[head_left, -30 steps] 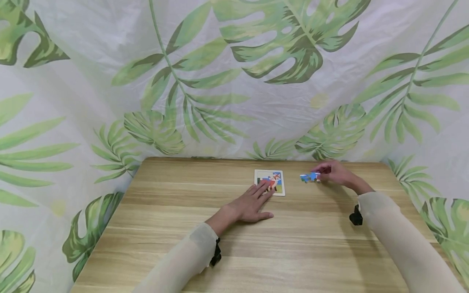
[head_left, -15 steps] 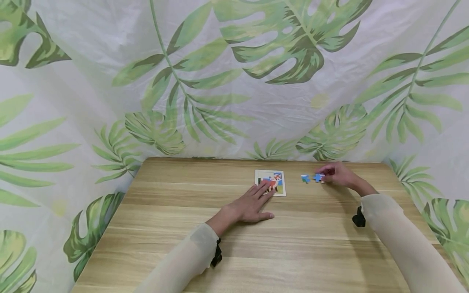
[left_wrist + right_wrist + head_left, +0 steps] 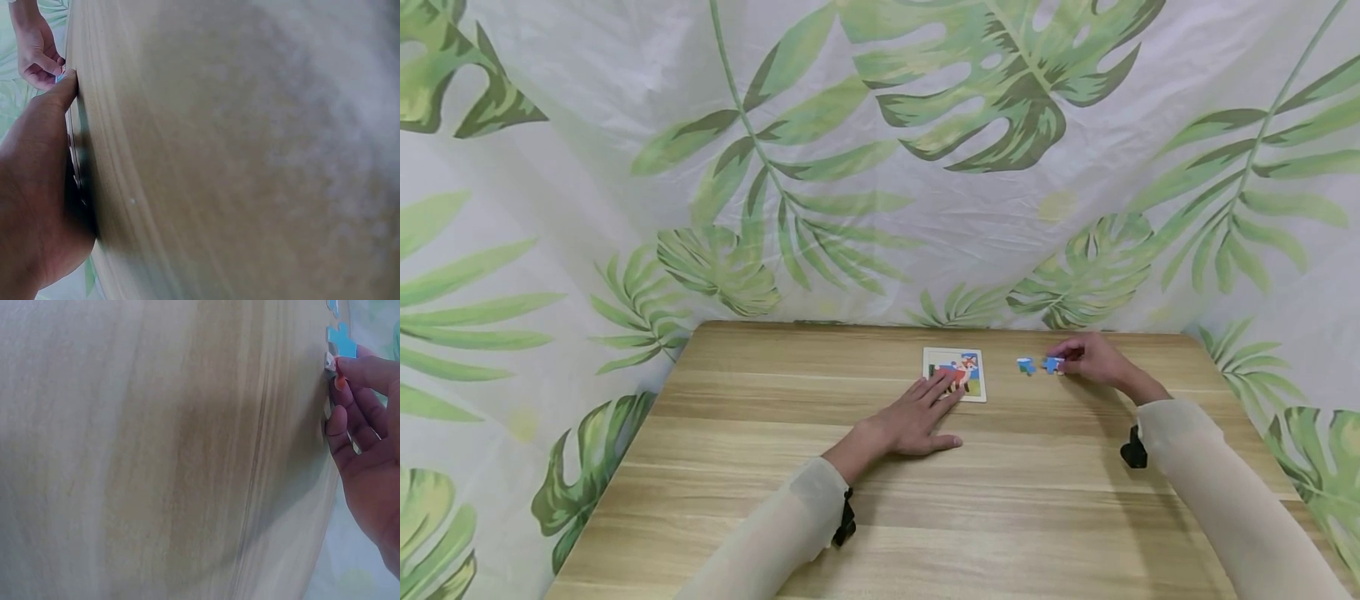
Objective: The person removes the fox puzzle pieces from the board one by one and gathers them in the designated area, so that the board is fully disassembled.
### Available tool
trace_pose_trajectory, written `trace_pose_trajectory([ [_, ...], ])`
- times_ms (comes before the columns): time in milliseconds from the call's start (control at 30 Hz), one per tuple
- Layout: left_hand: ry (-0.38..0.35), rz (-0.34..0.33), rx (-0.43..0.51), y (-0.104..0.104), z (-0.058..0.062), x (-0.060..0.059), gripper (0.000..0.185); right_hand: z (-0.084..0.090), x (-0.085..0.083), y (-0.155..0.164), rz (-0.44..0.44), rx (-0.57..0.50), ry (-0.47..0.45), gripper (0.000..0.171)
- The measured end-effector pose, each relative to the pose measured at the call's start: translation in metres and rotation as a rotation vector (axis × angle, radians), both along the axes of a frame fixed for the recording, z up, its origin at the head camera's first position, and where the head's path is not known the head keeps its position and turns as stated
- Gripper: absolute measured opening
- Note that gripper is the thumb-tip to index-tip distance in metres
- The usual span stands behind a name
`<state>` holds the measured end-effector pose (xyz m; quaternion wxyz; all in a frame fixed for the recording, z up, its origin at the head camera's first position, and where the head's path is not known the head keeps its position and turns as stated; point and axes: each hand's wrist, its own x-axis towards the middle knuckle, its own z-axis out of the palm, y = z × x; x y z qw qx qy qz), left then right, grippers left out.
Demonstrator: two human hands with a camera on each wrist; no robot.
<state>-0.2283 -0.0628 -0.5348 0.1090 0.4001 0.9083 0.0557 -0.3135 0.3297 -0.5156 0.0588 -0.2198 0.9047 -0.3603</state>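
Puzzle board [image 3: 942,356] lies under the fingers of the left hand [image 3: 912,418]; a sideways push there might skid it. That hand rests palm down, fingers straight, thumb out. Between both hands' fingers lies a loose piece [image 3: 1026,366]. The right hand [image 3: 1093,360], fingers curled, pinches a blue piece [image 3: 1051,365]; an uneven grip could drop it.
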Motion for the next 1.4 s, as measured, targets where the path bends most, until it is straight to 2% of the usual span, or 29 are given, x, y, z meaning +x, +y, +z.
trace_pose_trajectory([
  [433, 0.002, -0.011, 0.011, 0.002, 0.002, 0.001, 0.086, -0.008, 0.003, 0.003, -0.019, -0.034, 0.041, 0.019],
  [667, -0.013, -0.005, -0.005, 0.002, 0.002, 0.0, 0.086, -0.011, 0.001, 0.004, -0.034, -0.005, 0.05, 0.019],
  [1067, -0.044, 0.009, 0.0, 0.001, 0.001, -0.003, 0.087, -0.005, 0.002, 0.001, -0.069, 0.015, 0.024, 0.016],
  [1233, -0.053, 0.014, 0.021, 0.001, 0.002, -0.002, 0.087, 0.002, 0.0, -0.004, -0.069, 0.015, 0.048, 0.017],
  [1400, -0.056, 0.019, 0.038, 0.001, 0.002, -0.002, 0.087, 0.008, -0.001, -0.013, -0.061, 0.001, 0.029, 0.02],
])
